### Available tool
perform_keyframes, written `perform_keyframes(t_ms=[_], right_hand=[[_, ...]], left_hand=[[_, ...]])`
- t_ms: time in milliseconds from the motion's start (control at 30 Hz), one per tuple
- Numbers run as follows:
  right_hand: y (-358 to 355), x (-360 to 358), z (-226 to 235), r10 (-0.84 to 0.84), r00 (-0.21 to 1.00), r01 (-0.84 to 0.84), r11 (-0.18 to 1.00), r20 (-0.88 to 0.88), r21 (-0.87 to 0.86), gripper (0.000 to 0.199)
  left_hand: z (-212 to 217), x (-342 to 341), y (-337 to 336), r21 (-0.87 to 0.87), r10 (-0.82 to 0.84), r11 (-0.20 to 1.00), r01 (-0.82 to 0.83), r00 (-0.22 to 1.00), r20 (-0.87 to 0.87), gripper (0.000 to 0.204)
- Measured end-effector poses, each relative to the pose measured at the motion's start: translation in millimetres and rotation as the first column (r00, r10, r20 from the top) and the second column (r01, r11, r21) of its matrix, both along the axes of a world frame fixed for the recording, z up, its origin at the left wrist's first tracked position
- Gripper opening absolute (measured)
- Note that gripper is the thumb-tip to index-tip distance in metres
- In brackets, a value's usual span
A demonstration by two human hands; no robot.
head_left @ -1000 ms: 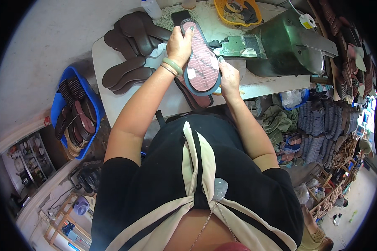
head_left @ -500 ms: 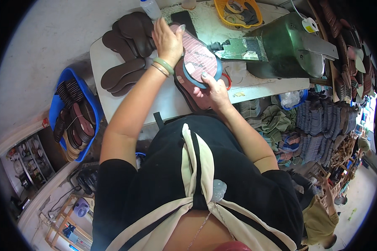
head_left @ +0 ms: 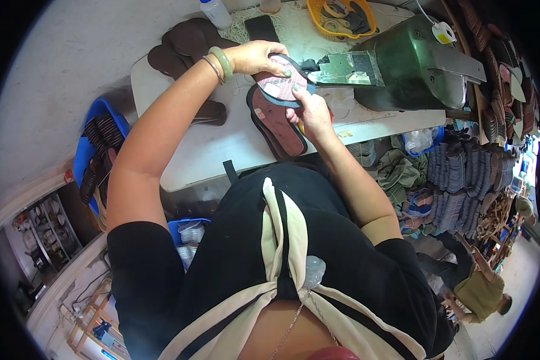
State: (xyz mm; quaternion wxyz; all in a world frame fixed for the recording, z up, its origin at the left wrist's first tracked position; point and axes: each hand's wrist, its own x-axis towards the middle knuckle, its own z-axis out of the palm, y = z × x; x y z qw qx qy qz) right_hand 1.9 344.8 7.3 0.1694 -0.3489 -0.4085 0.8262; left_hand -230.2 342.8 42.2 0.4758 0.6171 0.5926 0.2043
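Inside your desk's (head_left: 207, 150) near edge, your left hand (head_left: 252, 58) and right hand (head_left: 316, 114) grip the printed pink sole (head_left: 275, 89), fingers (head_left: 276, 47) bent.

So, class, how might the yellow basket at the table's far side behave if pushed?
The yellow basket would probably slide rather than tip, as it looks wide and shallow. Its thin, plastic-looking walls suggest it may be light and flex a little. The pale rings and dark pieces inside look loose, so they would likely shift.
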Motion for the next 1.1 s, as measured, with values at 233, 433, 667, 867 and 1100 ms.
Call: perform_keyframes(t_ms=[233,433,667,867,1100], right_hand=[[10,-2,9,0.011,0.990,-0.023,0.996,0.138,0.085,0.036],[9,-2,11,0.005,0.991,-0.023,0.991,0.137,0.135,0.042],[10,-6,13,-0.019,0.984,-0.023,0.971,0.175,0.238,0.044],[11,-8,16,-0.047,0.984,0.006,0.973,0.173,0.230,0.040],[5,1,9,-0.078,0.987,0.037,0.962,0.140,0.272,0.038]], left_hand=[[10,17,-24,-0.090,0.258,0.963,-0.253,0.965,0.053,0.035],[3,31,-45,0.098,0.418,0.908,-0.408,0.901,-0.115,0.046],[12,56,-59,0.190,0.574,0.818,-0.542,0.779,-0.251,0.048],[9,68,-67,0.223,0.643,0.766,-0.603,0.728,-0.238,0.048],[4,78,-69,0.181,0.660,0.751,-0.635,0.729,-0.180,0.050]])
